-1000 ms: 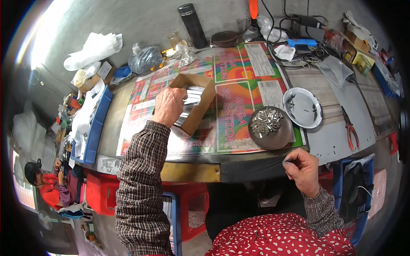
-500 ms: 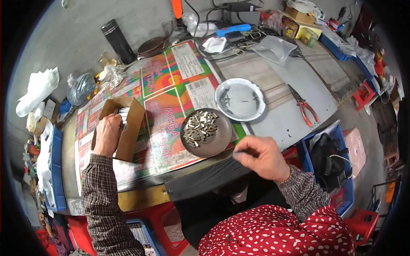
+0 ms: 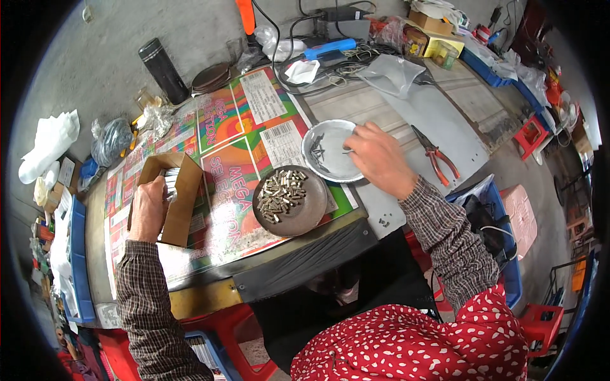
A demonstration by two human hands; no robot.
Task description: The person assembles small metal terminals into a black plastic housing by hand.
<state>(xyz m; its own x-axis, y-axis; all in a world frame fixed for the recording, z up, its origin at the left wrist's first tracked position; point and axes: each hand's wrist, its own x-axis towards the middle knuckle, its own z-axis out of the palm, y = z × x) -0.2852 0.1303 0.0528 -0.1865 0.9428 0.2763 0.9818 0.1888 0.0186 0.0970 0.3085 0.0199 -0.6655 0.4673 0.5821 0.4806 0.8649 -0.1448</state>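
My right hand (image 3: 382, 160) reaches over the right side of a white bowl (image 3: 351, 177), its fingers closed in a pinch. At the fingertips is a thin dark sliver, but whether they grip it cannot be seen. Several thin dark pieces (image 3: 318, 151) lie in the bowl's left part. My left hand (image 3: 149, 208) is curled into an open cardboard box (image 3: 185, 202), with white slim items (image 3: 170, 181) beside its fingers. What those closed fingers hold is hidden. Between the hands, a round brown plate (image 3: 309, 213) carries a heap of short metal cylinders (image 3: 281, 193).
Red-handled pliers (image 3: 438, 162) lie right of the bowl. Small dark bits (image 3: 384, 221) sit near the front edge. A black flask (image 3: 164, 71) stands at the back left; cables and a clear plastic bag (image 3: 394, 75) lie at the back. A blue crate (image 3: 492, 190) stands at the right.
My right hand has moved from in front of the plate, up and forward, to over the white bowl. The left hand stays at the cardboard box. The whole view has shifted slightly.
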